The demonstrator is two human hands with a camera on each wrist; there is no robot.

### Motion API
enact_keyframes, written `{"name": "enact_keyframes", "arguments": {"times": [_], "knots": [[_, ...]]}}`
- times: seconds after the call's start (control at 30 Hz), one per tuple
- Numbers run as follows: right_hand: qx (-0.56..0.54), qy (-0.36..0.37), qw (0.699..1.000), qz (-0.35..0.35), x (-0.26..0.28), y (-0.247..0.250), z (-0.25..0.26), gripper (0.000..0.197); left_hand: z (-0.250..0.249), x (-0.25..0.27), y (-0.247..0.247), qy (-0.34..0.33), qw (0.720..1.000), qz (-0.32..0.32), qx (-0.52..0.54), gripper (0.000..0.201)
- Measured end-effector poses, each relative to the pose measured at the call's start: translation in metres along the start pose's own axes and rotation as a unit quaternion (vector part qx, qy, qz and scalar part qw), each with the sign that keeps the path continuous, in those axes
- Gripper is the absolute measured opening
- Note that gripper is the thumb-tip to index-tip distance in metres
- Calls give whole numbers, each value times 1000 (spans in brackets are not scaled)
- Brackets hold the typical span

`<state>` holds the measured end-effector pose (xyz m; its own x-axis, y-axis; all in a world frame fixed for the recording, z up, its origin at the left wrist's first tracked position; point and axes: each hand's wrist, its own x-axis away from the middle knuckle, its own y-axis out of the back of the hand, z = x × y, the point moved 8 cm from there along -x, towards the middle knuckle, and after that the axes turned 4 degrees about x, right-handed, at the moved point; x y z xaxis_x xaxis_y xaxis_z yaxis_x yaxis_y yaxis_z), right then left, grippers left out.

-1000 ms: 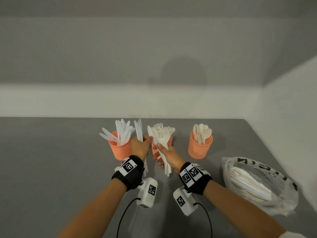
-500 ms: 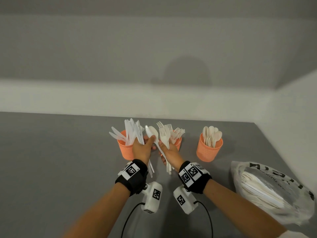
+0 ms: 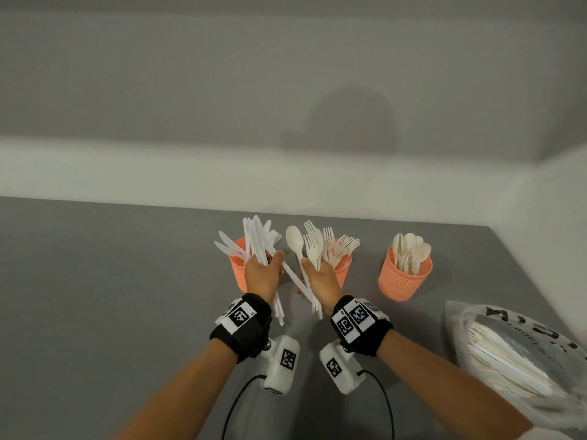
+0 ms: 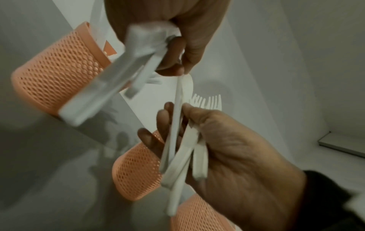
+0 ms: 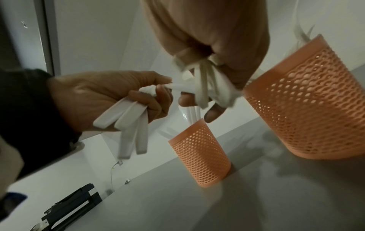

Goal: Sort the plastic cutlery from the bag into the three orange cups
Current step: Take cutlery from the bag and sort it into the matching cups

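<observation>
Three orange mesh cups stand in a row: the left cup [image 3: 236, 269] holds knives, the middle cup [image 3: 344, 268] forks, the right cup [image 3: 403, 279] spoons. My left hand [image 3: 270, 260] grips a bundle of white knives [image 3: 254, 239] in front of the left cup. My right hand [image 3: 313, 266] grips several forks [image 3: 314, 246] and one spoon [image 3: 294, 240] before the middle cup. One long white piece [image 3: 293, 277] runs from my left fingertips [image 5: 162, 89] into the right hand's bundle [image 5: 203, 87]. The bag of cutlery [image 3: 514, 360] lies at the right.
The grey table [image 3: 95, 296] ends at a white wall behind the cups and at the right. Black wrist straps with white camera units [image 3: 281, 363] hang under both wrists. A black tool [image 5: 71, 207] lies on a white surface at the far left.
Both hands have stayed close together before the cups. The spoon now stands apart, left of the forks. My left hand's knives fan out more, and its fingertips touch the right hand's bundle.
</observation>
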<state>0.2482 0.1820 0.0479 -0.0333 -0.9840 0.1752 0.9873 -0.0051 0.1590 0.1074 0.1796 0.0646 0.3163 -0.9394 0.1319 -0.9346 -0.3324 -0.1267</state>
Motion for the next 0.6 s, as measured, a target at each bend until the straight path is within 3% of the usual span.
{"name": "enact_keyframes", "arguments": {"times": [0.1, 0.23, 0.33, 0.43, 0.6], "knots": [[-9, -1, 1000, -10, -2, 2, -2, 19, -7, -12, 8, 13, 1000, -19, 14, 31], [-32, -15, 999, -12, -5, 6, -7, 23, -34, -39, 27, -30, 996, -72, 35, 46], [-34, -3, 999, 8, -5, 8, -5, 26, -66, -57, 37, -103, 989, -93, 49, 35], [-32, -9, 999, 23, -6, 10, -4, 26, -93, -70, 38, -165, 979, -115, 9, 38], [-35, -25, 998, 45, -6, 11, -4, 26, -84, -86, 30, -183, 978, -90, -37, 39]]}}
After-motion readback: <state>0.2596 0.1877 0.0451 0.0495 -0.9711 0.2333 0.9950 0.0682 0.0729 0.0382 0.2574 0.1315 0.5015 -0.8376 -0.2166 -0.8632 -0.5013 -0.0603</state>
